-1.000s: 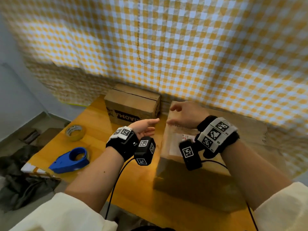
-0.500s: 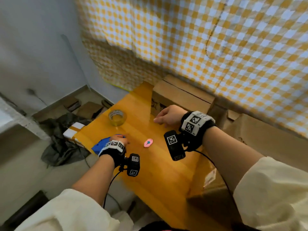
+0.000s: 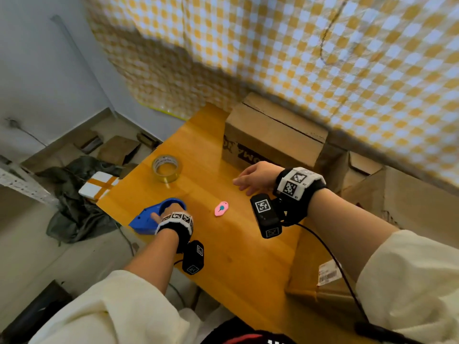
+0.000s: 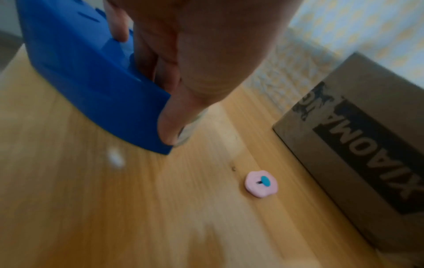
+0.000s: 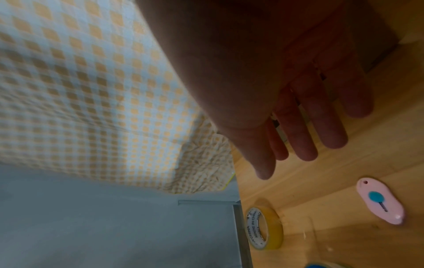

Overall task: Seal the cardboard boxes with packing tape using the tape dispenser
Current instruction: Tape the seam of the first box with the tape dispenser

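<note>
The blue tape dispenser (image 3: 146, 219) lies at the table's near left corner. My left hand (image 3: 166, 214) grips it, and in the left wrist view the fingers (image 4: 119, 27) curl over the dispenser (image 4: 87, 72) with the thumb down its side. My right hand (image 3: 250, 180) hovers flat over the table, fingers (image 5: 307, 130) straight and holding nothing, just in front of the printed cardboard box (image 3: 273, 135). A larger cardboard box (image 3: 412, 207) stands at the right. A loose roll of clear tape (image 3: 166, 168) sits near the table's left edge.
A small pink cutter (image 3: 221, 208) lies on the wooden table (image 3: 238, 256) between my hands. Another labelled box (image 3: 320, 281) is at the front right. A checked cloth (image 3: 298, 58) hangs behind. Clutter and a dark bag (image 3: 74, 207) lie on the floor to the left.
My left hand moved left from the boxes to the blue dispenser and took hold of it. My right hand left the large box and now hovers by the printed box. The view swung left.
</note>
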